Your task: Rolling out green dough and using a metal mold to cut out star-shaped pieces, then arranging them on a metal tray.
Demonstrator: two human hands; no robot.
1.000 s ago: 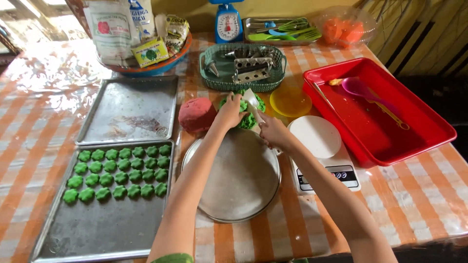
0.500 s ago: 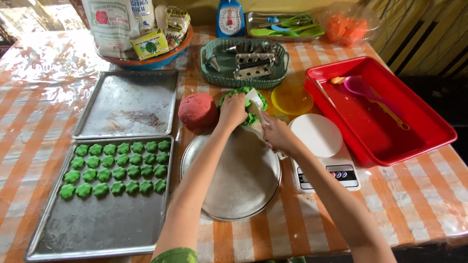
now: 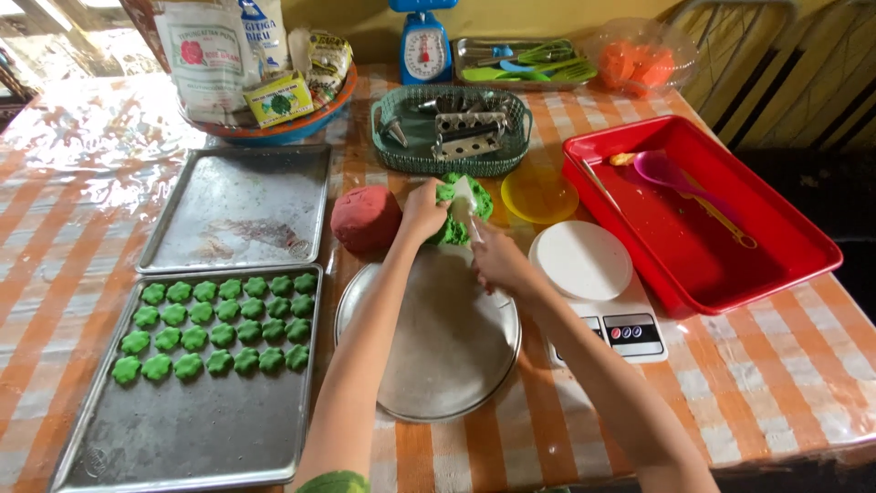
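Seen from the head camera, a person works at a table covered in an orange-and-white checked cloth. The left hand (image 3: 423,212) is curled against the left side of a lump of green dough (image 3: 461,219), gripping it just beyond the far rim of a round metal pan (image 3: 429,347). The right hand (image 3: 497,260) closes on a pale scraper (image 3: 465,203), whose blade stands upright and presses into the top of the dough, so the lump sits between the two hands, nearer the fingertips than the wrists.

A ball of red dough (image 3: 365,219) rests just left of the left hand. Further left, a baking tray (image 3: 182,438) holds rows of green flower-shaped cookies (image 3: 214,326), and a second, bare tray (image 3: 239,208) lies behind it. To the right of the right hand stands a white kitchen scale (image 3: 593,292), beside a red plastic tray (image 3: 693,228) holding a pink spoon (image 3: 671,173). A green basket (image 3: 452,130) of metal cutters sits just beyond the dough.
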